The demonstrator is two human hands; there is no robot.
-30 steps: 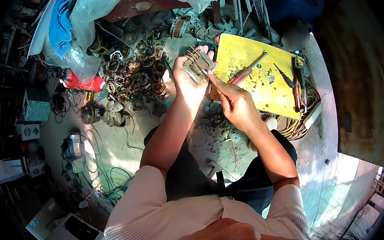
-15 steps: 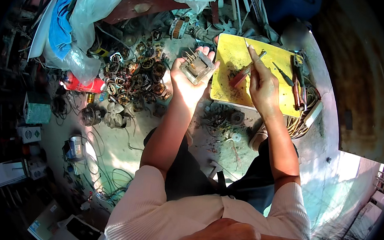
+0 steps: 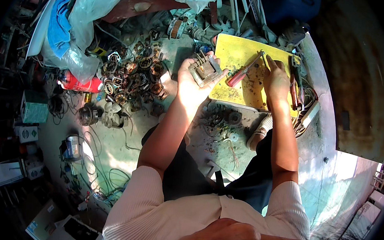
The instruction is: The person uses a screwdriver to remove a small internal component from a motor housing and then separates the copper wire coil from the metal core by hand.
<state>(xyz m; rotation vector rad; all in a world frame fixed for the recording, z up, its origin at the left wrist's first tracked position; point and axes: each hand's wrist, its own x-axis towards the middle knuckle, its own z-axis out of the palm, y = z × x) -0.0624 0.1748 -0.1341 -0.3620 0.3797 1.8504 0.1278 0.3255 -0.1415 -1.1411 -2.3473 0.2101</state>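
Note:
My left hand point(image 3: 194, 85) is closed around a small greyish block-shaped part point(image 3: 206, 70) with several metal prongs sticking up from one side. It holds the part just left of a yellow board point(image 3: 229, 48). On the board lies a screwdriver point(image 3: 238, 77) with a red handle and a metal shaft. My right hand point(image 3: 276, 84) is low over the board, right of that screwdriver, its fingers curled downward. A thin piece shows by its fingertips, too small to name. Dark crumbs and stains are scattered over the yellow surface.
Pliers-like tools point(image 3: 295, 85) lie along the board's right edge, above coiled cable point(image 3: 309, 95). Several copper-wound motor cores point(image 3: 137, 73) are heaped on the floor to the left. Nearby are a fan-bladed motor point(image 3: 112, 114), a red bottle point(image 3: 80, 82) and loose wires.
My right hand has moved right and down toward the board, and the slim pointed tool raised in it is no longer plainly visible. My left hand has shifted slightly right with the part.

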